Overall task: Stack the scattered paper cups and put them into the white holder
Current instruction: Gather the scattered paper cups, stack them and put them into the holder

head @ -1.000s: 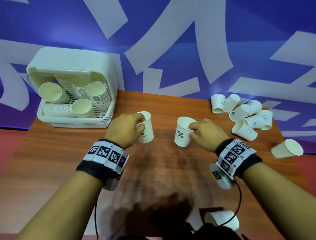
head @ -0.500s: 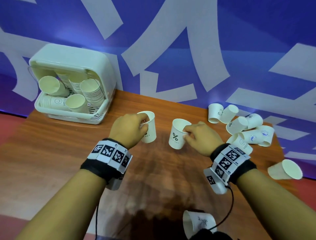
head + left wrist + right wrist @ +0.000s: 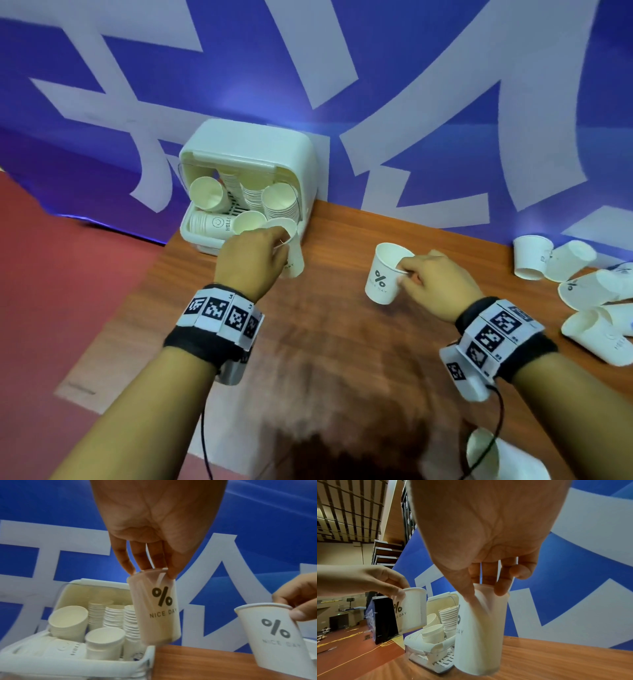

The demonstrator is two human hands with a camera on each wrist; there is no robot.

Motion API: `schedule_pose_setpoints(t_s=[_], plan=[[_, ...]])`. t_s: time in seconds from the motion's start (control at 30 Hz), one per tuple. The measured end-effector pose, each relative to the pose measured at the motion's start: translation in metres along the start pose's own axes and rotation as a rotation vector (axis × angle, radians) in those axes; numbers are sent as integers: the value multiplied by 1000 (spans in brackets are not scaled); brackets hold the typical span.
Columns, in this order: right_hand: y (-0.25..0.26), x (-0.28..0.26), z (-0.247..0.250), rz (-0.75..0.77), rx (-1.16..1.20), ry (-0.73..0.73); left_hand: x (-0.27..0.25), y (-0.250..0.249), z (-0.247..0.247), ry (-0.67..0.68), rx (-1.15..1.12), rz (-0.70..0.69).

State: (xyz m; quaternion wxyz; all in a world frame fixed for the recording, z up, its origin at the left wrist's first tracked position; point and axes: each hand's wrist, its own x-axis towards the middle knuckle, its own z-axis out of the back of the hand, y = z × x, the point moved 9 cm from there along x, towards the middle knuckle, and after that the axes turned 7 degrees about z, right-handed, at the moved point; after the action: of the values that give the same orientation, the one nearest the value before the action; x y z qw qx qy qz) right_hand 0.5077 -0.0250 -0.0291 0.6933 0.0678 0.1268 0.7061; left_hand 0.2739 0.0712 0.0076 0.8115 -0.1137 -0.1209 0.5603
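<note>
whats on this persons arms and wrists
Bare forearms, no sleeves or gloves. The left wrist and right wrist each carry a black band ringed with white square tiles printed with black-and-white coded markers. A pale camera unit hangs under each, trailing a thin black cable.

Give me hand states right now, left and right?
Left hand: pinching the rim of a paper cup, lifted by the white holder.
Right hand: pinching the rim of another paper cup, above the table.

"% nice day" on both held cups (image 3: 158, 609) (image 3: 276, 632); "hello" on a holder cup (image 3: 219, 224)
</note>
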Motion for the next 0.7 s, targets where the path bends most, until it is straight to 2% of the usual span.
schedule_pose_setpoints(t_s=[0.13,0.27,0.47,0.7], plan=[[18,23,-5,-29,23,-25,22,48,33,-128,57,34],[29,34,-12,-62,21,-14,51,78,36,-156,92,38],[36,43,-19,-111,14,3,84,91,-2,-62,144,-16],[46,51,-20,-142,6,12,97,102,-50,87,196,-33]])
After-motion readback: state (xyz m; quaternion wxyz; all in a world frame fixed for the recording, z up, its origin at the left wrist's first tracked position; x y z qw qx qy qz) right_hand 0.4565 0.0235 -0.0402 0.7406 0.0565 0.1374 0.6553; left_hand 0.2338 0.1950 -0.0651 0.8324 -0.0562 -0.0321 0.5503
